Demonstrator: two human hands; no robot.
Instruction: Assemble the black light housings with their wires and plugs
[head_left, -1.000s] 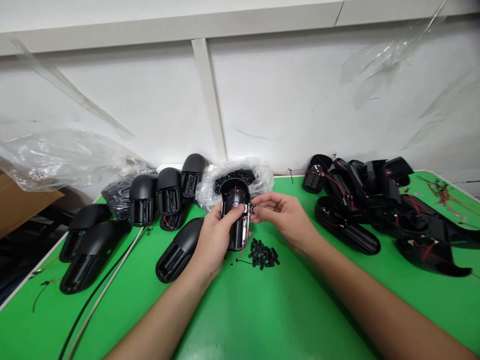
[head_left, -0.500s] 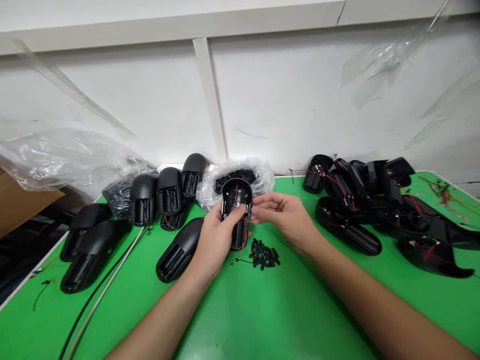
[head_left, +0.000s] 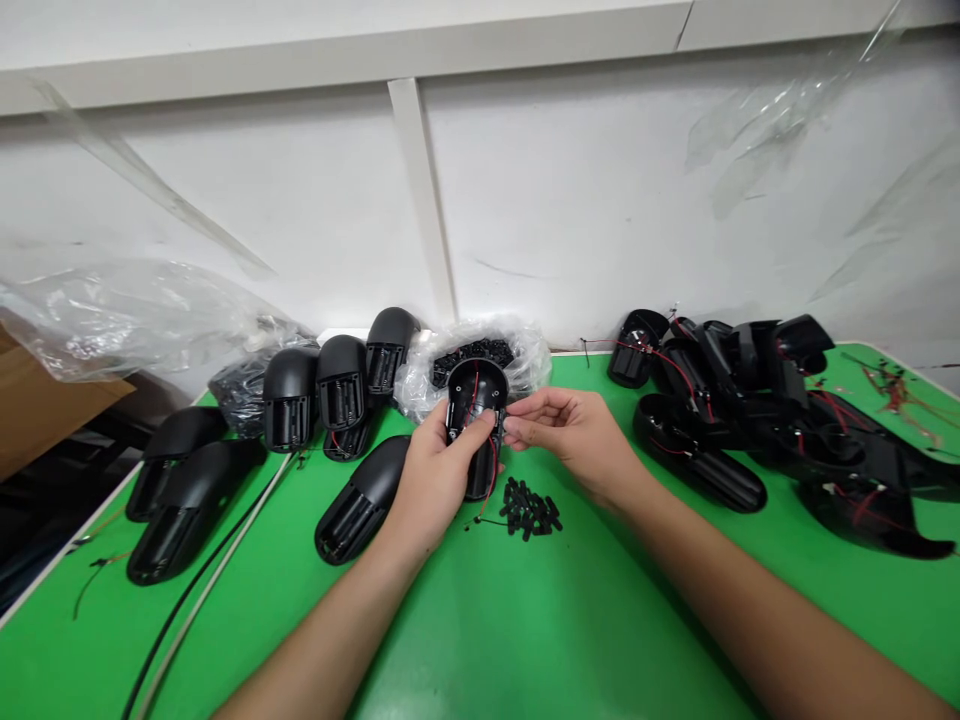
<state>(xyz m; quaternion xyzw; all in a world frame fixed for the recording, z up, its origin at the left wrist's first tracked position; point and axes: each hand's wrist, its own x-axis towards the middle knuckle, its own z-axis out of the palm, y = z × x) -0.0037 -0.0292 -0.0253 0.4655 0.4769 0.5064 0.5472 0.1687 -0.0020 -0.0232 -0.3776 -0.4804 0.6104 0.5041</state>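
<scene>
My left hand [head_left: 439, 475] grips a black plastic housing [head_left: 476, 392], which stands upright with its hollow side facing me. Its lower part is behind my fingers. A red wire [head_left: 492, 472] runs along the housing and hangs below it. The fingertips of my right hand [head_left: 562, 430] pinch a small dark piece at the housing's right edge, though the piece is mostly hidden. Just below my hands lies a small pile of black plastic parts [head_left: 529, 510].
Several matching housings [head_left: 289, 400] lie to the left on the green table [head_left: 525, 620], and a heap of wired housings [head_left: 697, 440] lies to the right. Behind my hands is a clear plastic bag [head_left: 532, 360] of black parts. Black and white cables [head_left: 202, 590] cross the table's left side.
My hands and the housing have shifted slightly right and up. My right fingers have closed in against the housing's edge, and the small dark piece now sits against it.
</scene>
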